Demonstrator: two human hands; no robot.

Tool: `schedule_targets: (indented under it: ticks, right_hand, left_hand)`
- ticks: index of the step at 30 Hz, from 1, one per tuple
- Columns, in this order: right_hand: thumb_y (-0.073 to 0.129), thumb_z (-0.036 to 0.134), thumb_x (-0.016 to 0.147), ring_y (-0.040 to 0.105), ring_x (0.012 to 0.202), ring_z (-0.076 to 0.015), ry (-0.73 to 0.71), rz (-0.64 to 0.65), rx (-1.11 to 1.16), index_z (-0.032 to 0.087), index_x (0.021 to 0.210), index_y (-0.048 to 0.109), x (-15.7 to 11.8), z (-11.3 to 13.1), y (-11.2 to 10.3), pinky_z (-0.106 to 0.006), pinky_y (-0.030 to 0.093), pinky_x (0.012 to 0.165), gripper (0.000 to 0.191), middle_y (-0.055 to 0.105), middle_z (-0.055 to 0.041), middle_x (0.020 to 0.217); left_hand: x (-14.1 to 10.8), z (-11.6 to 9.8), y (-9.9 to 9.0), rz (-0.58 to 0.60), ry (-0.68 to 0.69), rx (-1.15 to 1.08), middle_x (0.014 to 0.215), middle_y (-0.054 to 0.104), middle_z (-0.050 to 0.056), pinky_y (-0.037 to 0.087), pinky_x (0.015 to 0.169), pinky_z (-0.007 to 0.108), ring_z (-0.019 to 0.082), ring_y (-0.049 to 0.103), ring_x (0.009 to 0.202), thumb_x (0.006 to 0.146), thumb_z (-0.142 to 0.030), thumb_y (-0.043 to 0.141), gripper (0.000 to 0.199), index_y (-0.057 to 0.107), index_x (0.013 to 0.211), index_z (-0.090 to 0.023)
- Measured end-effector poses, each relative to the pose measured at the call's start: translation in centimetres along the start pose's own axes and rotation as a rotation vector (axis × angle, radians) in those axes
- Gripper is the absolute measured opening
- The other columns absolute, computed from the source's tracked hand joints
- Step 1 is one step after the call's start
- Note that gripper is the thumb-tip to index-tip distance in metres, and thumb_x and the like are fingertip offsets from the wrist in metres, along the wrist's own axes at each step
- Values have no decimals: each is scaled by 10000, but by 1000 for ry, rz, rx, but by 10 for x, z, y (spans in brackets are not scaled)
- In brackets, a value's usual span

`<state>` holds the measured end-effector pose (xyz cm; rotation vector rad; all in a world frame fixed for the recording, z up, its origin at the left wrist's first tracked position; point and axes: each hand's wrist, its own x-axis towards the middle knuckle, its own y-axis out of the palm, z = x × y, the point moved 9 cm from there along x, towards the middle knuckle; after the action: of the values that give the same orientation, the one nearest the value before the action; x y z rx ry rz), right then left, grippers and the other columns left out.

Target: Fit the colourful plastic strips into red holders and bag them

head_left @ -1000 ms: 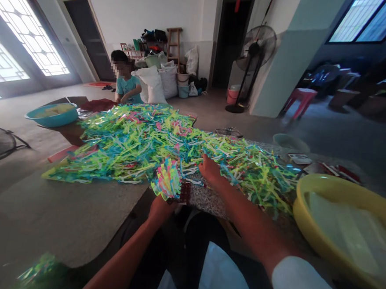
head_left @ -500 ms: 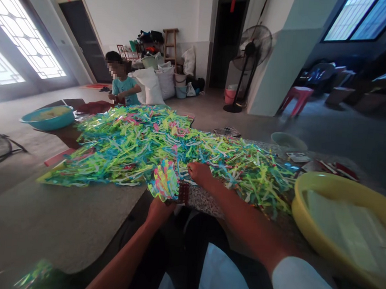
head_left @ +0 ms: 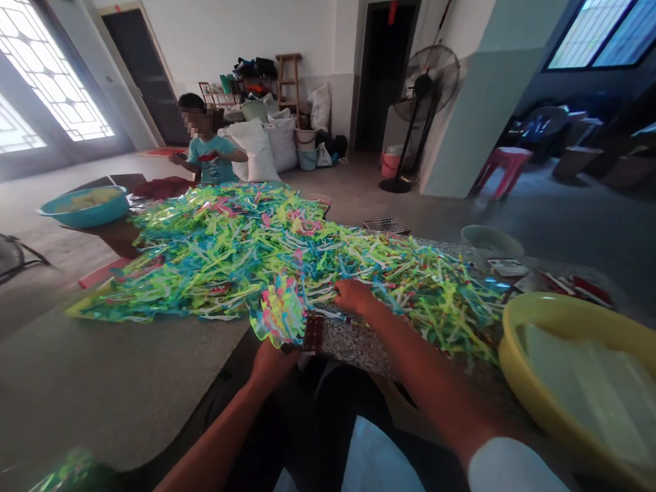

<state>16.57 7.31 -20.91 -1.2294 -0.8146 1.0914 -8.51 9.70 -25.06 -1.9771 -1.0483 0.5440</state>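
Note:
A wide heap of thin plastic strips (head_left: pixel 232 247) in green, yellow, blue, white and pink covers the table. My left hand (head_left: pixel 275 366) is closed around the lower end of a bunch of colourful plastic strips (head_left: pixel 279 310), which fans upward at the heap's near edge. To its right, my right hand (head_left: pixel 352 296) reaches into the strips with its fingers curled together; whatever lies between the fingertips is too small to make out. A dark red gridded piece (head_left: pixel 313 333) sits beside the bunch at the table's near edge.
On the right stands a yellow basin (head_left: pixel 522 364) with clear plastic bags inside. A blue basin (head_left: pixel 86 210) is at the far left of the heap. Another person (head_left: pixel 214 155) is behind the heap. A standing fan (head_left: pixel 423 88) and white sacks (head_left: pixel 250 147) are farther back.
My right hand has shifted slightly right over the strips. My left hand keeps the bunch in nearly the same place. The other person's arms have spread apart.

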Motion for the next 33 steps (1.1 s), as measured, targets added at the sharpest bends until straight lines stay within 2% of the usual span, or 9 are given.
schedule_targets:
  ticks: [4, 8, 12, 15, 18, 21, 23, 27, 33]
  right_hand:
    - [500, 164, 925, 661, 1047, -264, -45, -40, -109, 162, 1176, 679, -11, 5, 2, -313, 463, 866, 308, 698, -151, 1142]
    - [420, 120, 959, 658, 1055, -271, 80, -86, -120, 110, 1184, 648, -19, -3, -3, -315, 472, 860, 320, 678, -191, 1119]
    - [430, 105, 945, 663, 1055, -285, 153, -85, -96, 98, 1160, 655, -24, -16, -8, -328, 473, 855, 312, 665, -206, 1174]
    - [448, 142, 955, 674, 1020, -281, 219, -124, -19, 115, 1119, 668, -26, -27, -17, -324, 464, 832, 276, 697, -190, 1120]
    - [514, 256, 960, 677, 945, -245, 280, -211, 224, 137, 1034, 680, -32, -30, -25, -288, 449, 774, 217, 728, -146, 1021]
    - [535, 353, 952, 645, 706, -170, 186, -157, 626, 158, 963, 669, -39, -8, -6, -250, 425, 651, 237, 720, -60, 833]
    - [530, 372, 952, 598, 622, -142, 105, -116, 773, 171, 956, 655, -46, 13, 11, -238, 400, 608, 237, 691, -18, 763]
    - [582, 372, 947, 610, 799, -157, 46, -202, 682, 181, 971, 653, -58, 35, 30, -239, 393, 696, 205, 702, -32, 889]
    - [540, 360, 995, 623, 873, -184, 70, -223, 559, 179, 1069, 655, -61, 38, 37, -260, 390, 753, 228, 710, -65, 962]
  left_hand:
    - [0, -5, 0, 7, 31, 5, 1266, 705, 78, 518, 946, 312, 278, 633, 1209, 805, -254, 666, 458, 668, 1262, -225]
    - [0, -4, 1, 20, 13, 12, 1278, 701, 69, 509, 961, 311, 267, 630, 1213, 818, -247, 656, 451, 665, 1268, -233]
    - [0, 4, 4, 26, -29, 16, 1272, 702, 86, 520, 939, 315, 278, 635, 1208, 804, -275, 686, 500, 649, 1297, -207]
    - [0, 0, 2, 7, -5, -10, 1264, 707, 86, 521, 946, 316, 274, 641, 1205, 802, -269, 686, 490, 661, 1287, -205]
    - [-2, -8, -2, -2, 11, -49, 1233, 724, 69, 522, 951, 301, 254, 659, 1173, 801, -239, 681, 475, 672, 1275, -216]
    - [-4, -14, -5, 10, 8, -68, 1254, 718, 63, 513, 983, 313, 260, 641, 1206, 815, -257, 689, 485, 662, 1298, -224]
    - [-5, -15, -4, 22, -2, -78, 1266, 714, 60, 514, 983, 317, 269, 627, 1230, 812, -266, 703, 495, 661, 1304, -233]
    - [-5, -9, -2, 2, -29, -92, 1221, 733, 51, 535, 900, 291, 270, 662, 1169, 798, -260, 707, 467, 678, 1264, -237]
    - [-4, -6, 0, -10, -35, -92, 1201, 739, 61, 526, 897, 288, 265, 672, 1143, 789, -258, 699, 440, 687, 1227, -217]
